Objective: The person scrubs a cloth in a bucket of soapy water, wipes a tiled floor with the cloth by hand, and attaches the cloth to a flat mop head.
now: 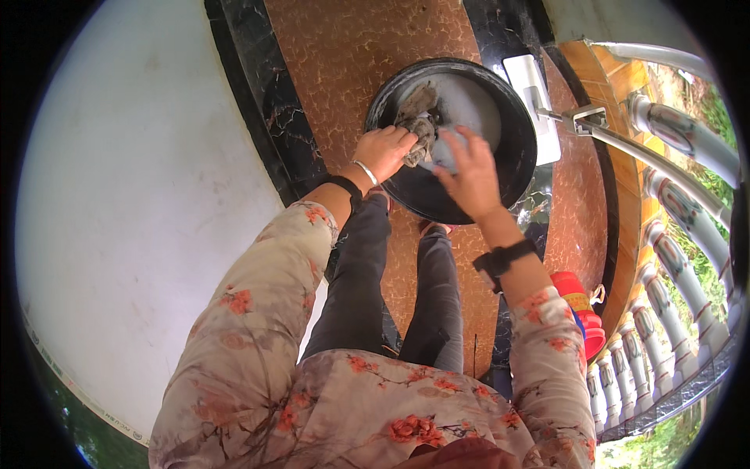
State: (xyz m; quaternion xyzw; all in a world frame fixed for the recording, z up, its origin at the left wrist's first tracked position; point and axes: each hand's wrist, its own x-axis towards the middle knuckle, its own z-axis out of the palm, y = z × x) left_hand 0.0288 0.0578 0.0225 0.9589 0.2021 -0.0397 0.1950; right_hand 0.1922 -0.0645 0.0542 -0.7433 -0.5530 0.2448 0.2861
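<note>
A round black basin [454, 205] stands on the tiled floor in front of my feet, with whitish, sudsy-looking water [469, 105] inside. At the basin's left side my left hand [387, 151] grips a wet, grey-brown cloth [420, 132], bunched up and lying partly in the water. My right hand [473, 173], blurred, is over the right part of the basin with its fingers spread and nothing held. Just beyond its fingertips is a pale, rounded patch in the water; whether it is foam or an object, I cannot tell.
A flat mop's white head [542, 111] lies against the basin's right side, its metal pole [650, 158] running right towards a balustrade [691, 129]. Red plastic containers [577, 293] stand near my right forearm. A white wall [146, 176] rises on the left.
</note>
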